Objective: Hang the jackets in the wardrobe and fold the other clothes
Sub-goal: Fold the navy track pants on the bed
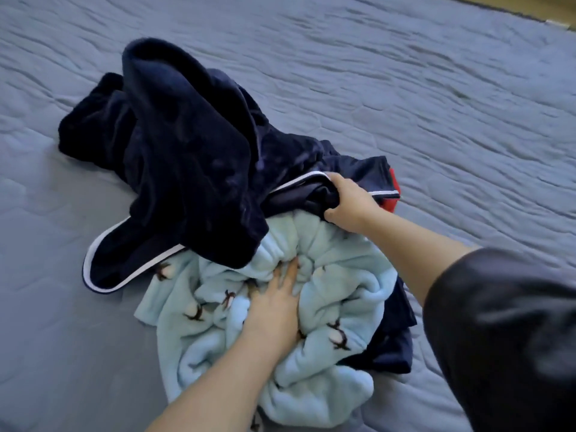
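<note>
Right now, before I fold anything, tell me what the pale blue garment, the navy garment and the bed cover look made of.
The pale blue garment: thick fleece, probably synthetic; matte, fuzzy pile, puffy folds. The navy garment: velvety plush, likely velour or fleece; soft sheen along creases, white piping. The bed cover: quilted woven fabric, matte; stitched wavy lines. Fibres cannot be told.
</note>
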A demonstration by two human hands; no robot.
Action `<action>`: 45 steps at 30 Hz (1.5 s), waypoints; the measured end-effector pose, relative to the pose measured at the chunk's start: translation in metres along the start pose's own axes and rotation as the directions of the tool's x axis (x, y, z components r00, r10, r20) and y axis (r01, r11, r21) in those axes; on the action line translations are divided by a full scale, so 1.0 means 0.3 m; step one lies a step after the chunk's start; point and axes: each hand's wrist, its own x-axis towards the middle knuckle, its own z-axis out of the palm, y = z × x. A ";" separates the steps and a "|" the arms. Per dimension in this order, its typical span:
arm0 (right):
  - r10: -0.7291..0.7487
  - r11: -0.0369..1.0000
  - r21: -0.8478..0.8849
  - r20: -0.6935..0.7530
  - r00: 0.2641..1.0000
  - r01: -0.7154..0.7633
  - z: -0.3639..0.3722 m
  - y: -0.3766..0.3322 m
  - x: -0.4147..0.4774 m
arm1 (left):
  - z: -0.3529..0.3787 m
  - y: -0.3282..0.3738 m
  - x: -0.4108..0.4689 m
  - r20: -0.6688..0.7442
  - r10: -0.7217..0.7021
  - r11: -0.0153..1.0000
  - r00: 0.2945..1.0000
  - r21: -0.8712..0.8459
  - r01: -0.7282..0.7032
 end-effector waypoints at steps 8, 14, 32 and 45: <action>0.002 0.995 -0.098 0.007 1.000 -0.002 -0.137 0.029 -0.243 | -0.062 0.059 -0.052 0.006 -0.109 0.992 0.994 0.068 0.109; -0.010 0.999 0.034 -0.052 0.999 0.011 -0.372 -0.064 -0.487 | -0.259 0.135 -0.338 -0.126 -0.065 0.993 0.990 -0.101 0.053; -0.295 0.714 0.584 -0.251 0.922 0.387 -1.457 -0.569 -1.502 | -1.401 0.486 -1.059 -0.758 -0.407 0.795 0.510 -0.569 -0.211; -0.259 0.438 0.777 -0.373 0.891 0.452 -1.545 -0.493 -2.008 | -1.546 0.755 -1.414 -0.825 -0.496 0.764 0.269 -0.562 -0.317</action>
